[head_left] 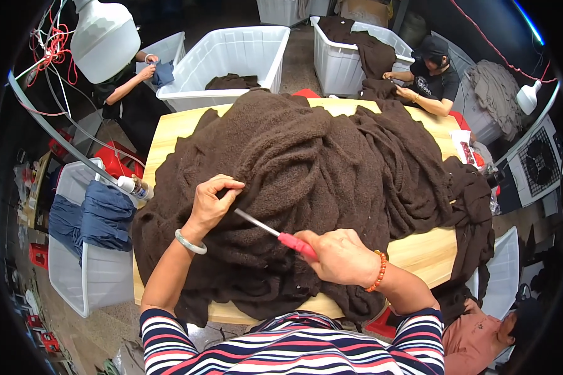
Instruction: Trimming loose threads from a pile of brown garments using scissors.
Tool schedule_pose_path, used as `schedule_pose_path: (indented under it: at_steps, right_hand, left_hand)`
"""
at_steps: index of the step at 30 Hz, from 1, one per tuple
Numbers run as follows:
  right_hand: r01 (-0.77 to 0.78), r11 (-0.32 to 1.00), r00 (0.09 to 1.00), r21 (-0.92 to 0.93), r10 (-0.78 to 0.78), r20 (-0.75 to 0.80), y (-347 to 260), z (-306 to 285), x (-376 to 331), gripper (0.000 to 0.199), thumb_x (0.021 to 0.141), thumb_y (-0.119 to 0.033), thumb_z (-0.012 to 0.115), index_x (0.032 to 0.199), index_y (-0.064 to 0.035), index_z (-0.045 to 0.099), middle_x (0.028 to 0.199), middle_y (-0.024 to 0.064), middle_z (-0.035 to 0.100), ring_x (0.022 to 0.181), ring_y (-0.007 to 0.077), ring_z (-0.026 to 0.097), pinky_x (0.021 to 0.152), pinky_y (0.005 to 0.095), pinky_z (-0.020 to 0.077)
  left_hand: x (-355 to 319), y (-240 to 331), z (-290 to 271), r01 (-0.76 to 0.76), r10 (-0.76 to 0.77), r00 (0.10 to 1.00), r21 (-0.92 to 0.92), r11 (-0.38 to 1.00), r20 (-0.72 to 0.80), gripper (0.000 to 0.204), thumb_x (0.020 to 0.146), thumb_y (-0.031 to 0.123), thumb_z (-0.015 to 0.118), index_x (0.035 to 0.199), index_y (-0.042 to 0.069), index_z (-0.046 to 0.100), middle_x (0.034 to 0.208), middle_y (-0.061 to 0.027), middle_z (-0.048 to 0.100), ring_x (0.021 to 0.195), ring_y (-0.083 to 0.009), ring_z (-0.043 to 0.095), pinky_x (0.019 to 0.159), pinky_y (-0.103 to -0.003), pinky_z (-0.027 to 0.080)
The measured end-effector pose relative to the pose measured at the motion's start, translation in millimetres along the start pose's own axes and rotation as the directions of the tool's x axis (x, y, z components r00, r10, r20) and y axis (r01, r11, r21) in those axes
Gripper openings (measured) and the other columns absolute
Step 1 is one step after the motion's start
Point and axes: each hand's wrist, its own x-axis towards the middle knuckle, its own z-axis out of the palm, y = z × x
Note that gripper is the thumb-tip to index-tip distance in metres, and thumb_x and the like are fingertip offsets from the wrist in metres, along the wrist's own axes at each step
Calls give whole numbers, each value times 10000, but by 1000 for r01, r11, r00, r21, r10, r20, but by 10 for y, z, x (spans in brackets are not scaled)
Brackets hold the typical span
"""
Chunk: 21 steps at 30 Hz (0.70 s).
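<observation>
A big heap of dark brown knitted fabric (331, 169) covers most of the wooden table (428, 253). At the heap's near left side, my left hand (213, 203) has thumb and fingertips pinched together on a bit of the knit. My right hand (344, 256) is wrapped around the pink-red handle of a slim metal-shafted tool (297, 245). Its shaft points up and left, the tip just below my left fingers. Whether that tip touches the fabric I cannot tell, nor can I make out its exact shape.
White bins (219, 59) stand beyond the table, and another bin (100, 281) with blue cloth (106, 215) is at left. A small bottle (134, 186) sits at the left edge. Lamps (106, 40) hang overhead. Co-workers handle cloth at far left, far right and near right.
</observation>
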Motion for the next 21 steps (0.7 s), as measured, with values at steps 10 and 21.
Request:
schedule_pose_path:
  at_steps: [10,21]
  right_hand:
    - [-10,993,970,118,-19,241,14,93,-121,381,870,-217,648,1228,-106,580,802,214,676,830,390,678,694,487,524]
    - [-78,994,997,82,77,22,100,76,-222,343,849,-154,644,1180,-92,576,761,190,675,763,390,674,679,482,525]
  left_hand:
    - [-367,-151,-18,240,-252,967,-474,847,40,422,892,-43,659,1305,-31,573,1168,-63,654,1025,-99,618,931,-227,483]
    - [-832,-87,194,351,-354,933,-415,839,72,133,898,-12,666,1031,-23,678,923,15,675,828,-74,600,770,-218,496]
